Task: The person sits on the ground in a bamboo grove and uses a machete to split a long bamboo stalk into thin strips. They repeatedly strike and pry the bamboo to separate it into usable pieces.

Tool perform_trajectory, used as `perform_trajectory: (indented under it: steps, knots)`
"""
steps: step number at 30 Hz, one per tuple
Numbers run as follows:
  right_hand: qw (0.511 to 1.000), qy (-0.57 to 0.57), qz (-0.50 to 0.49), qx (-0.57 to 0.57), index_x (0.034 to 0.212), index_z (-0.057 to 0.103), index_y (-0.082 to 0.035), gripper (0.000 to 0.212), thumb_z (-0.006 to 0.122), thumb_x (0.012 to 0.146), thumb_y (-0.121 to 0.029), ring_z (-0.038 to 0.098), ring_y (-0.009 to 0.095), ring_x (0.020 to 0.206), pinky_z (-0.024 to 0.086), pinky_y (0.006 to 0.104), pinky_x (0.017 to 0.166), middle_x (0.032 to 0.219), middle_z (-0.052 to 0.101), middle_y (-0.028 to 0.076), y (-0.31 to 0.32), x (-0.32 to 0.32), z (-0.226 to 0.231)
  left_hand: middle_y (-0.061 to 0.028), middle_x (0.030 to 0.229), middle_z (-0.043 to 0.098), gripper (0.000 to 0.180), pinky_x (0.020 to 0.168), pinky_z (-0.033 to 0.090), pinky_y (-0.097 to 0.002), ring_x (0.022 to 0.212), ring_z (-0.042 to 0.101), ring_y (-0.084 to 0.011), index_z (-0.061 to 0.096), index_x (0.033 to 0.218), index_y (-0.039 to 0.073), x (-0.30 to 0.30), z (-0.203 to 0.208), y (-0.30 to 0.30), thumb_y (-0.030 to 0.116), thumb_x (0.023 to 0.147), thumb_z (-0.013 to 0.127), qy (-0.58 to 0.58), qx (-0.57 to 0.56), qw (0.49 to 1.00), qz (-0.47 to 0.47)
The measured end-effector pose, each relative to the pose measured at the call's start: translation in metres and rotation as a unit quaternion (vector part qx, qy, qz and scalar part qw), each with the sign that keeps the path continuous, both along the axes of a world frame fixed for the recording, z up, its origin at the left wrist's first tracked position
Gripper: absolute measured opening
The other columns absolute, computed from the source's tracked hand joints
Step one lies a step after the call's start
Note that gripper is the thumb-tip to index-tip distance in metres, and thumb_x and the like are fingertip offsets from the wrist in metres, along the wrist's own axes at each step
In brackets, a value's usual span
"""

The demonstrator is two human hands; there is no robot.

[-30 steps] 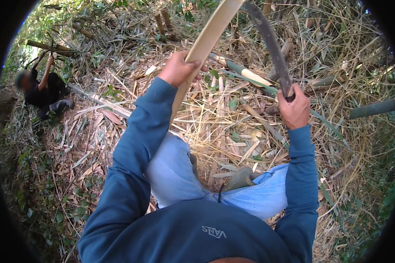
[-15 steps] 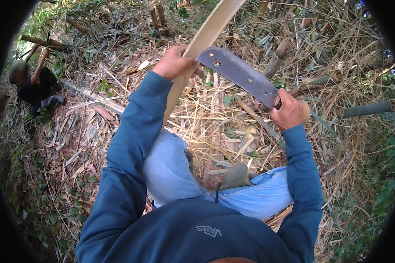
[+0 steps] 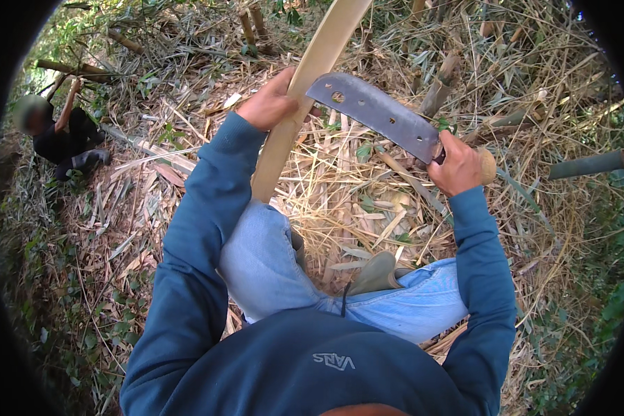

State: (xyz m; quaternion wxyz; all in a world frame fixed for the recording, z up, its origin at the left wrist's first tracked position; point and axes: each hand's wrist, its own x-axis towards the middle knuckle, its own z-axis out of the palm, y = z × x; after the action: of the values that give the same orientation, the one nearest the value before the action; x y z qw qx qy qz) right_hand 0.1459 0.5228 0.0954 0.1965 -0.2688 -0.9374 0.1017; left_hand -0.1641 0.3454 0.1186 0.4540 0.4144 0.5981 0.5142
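My left hand (image 3: pixel 270 102) is closed around a long, pale bamboo strip (image 3: pixel 326 45). The strip slants from beside my left knee up past the far edge of the view. In my right hand (image 3: pixel 457 165) is the handle of a machete (image 3: pixel 378 113), a broad dark blade with several holes in it and a light round-ended grip. Its blade points left, and the blunt tip meets the right edge of the strip just beside my left fingers. Part of those fingers is hidden behind the strip.
Dry leaves and bamboo shavings (image 3: pixel 347 201) cover the ground. Cut bamboo stumps (image 3: pixel 440 87) stand beyond the machete, and a green bamboo pole (image 3: pixel 588 165) juts in from the right. Another person (image 3: pixel 59 139) crouches at far left. My boot (image 3: pixel 374 274) is below the blade.
The machete's tip has shifted slightly left along with my left hand and the strip. The blade has turned a little, so more of its flat face shows.
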Motion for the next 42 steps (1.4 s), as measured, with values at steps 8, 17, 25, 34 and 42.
perform_trajectory:
  steps: [8, 17, 25, 34, 42]
  knots:
    - [0.999, -0.022, 0.030, 0.034, 0.080, 0.052, -0.005, 0.021, 0.062, 0.063, -0.010, 0.061, 0.036, 0.068, 0.049, 0.0452, 0.062, 0.075, 0.061, 0.014, -0.008, 0.000, 0.009, -0.0124, 0.097, 0.065, 0.037, 0.077, 0.051, -0.0300, 0.084, 0.061, -0.0167, 0.059, 0.113, -0.007, -0.007, -0.010, 0.013, -0.003, 0.076, 0.053, 0.096, 0.038, 0.992, 0.069]
    - [0.996, -0.019, 0.052, 0.071, 0.080, 0.053, -0.005, 0.023, 0.064, 0.061, -0.009, 0.061, 0.033, 0.068, 0.050, 0.0429, 0.062, 0.072, 0.059, 0.012, -0.013, -0.002, 0.011, -0.0128, 0.104, 0.065, 0.039, 0.088, 0.045, -0.0301, 0.096, 0.059, -0.0184, 0.058, 0.118, -0.007, -0.007, -0.011, 0.011, 0.019, 0.088, 0.056, 0.110, -0.017, 0.992, 0.065]
    - [0.993, -0.020, 0.078, 0.083, 0.081, 0.053, -0.006, 0.025, 0.067, 0.060, -0.010, 0.061, 0.031, 0.070, 0.050, 0.0416, 0.064, 0.073, 0.057, 0.010, -0.019, -0.007, 0.009, -0.0120, 0.105, 0.064, 0.068, 0.092, 0.046, -0.0325, 0.103, 0.059, -0.0188, 0.050, 0.128, -0.001, 0.011, 0.000, 0.006, 0.058, 0.097, 0.036, 0.062, -0.040, 0.996, 0.051]
    - [0.993, -0.055, 0.051, 0.095, 0.076, 0.054, -0.006, 0.021, 0.067, 0.062, -0.012, 0.063, 0.031, 0.068, 0.051, 0.0415, 0.065, 0.071, 0.060, 0.011, -0.017, -0.012, 0.004, -0.0232, 0.108, 0.063, 0.084, 0.093, 0.045, -0.0398, 0.106, 0.059, -0.0298, 0.050, 0.129, -0.005, 0.012, -0.008, 0.014, 0.067, 0.093, 0.028, 0.169, -0.072, 0.980, 0.072]
    - [0.991, -0.026, 0.043, 0.123, 0.078, 0.059, -0.007, 0.020, 0.069, 0.065, -0.018, 0.064, 0.029, 0.068, 0.052, 0.0410, 0.064, 0.071, 0.063, 0.011, -0.009, -0.010, 0.003, -0.0305, 0.102, 0.062, 0.091, 0.091, 0.046, -0.0413, 0.101, 0.060, -0.0374, 0.059, 0.116, -0.009, 0.021, 0.000, 0.022, 0.071, 0.091, 0.025, 0.287, -0.093, 0.947, 0.111]
